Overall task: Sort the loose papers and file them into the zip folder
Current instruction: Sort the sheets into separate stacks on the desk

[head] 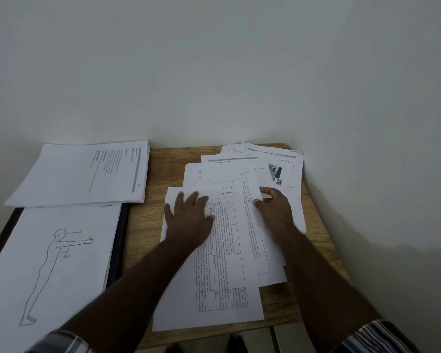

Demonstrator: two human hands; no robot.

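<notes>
While the left hand (189, 215) presses spread fingers flat on the fanned loose papers (229, 263) on the table (145, 225), the right hand (274, 208) pinches one sheet's edge, which could drag neighbouring sheets askew.

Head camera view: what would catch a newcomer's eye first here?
A fanned heap of printed papers covers the wooden table, with the left hand pressed flat on it and the right hand pinching a sheet's edge. On the left lies a sheet with a drawn standing figure.
</notes>
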